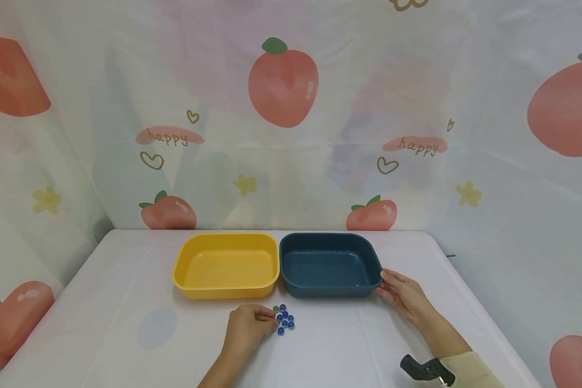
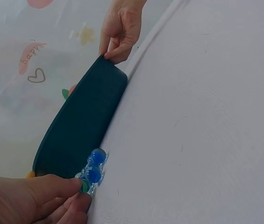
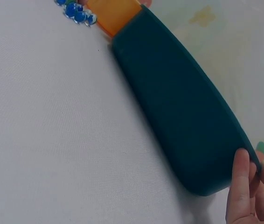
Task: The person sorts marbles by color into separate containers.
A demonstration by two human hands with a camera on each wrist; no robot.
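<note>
Several glass marbles (image 1: 284,323), blue with one green marble (image 1: 276,309), lie clustered on the white table. My left hand (image 1: 248,327) reaches in from their left, fingertips right at the green marble and the nearest blue ones. Thumb and fingers look slightly apart, and no marble is plainly held. My right hand (image 1: 403,296) grips the right end of a dark blue tub (image 1: 330,291), with digits on both sides of its rim; in the right wrist view, fingers (image 3: 239,186) press its outer wall. No marbles show inside the tub.
A yellow tub (image 1: 225,293) stands directly left of the blue one, near the table's back edge. Behind hangs a printed curtain (image 1: 223,81) with fruit pictures. A black device (image 1: 427,369) is strapped near the right sleeve. White tablecloth (image 1: 349,345) covers the table.
</note>
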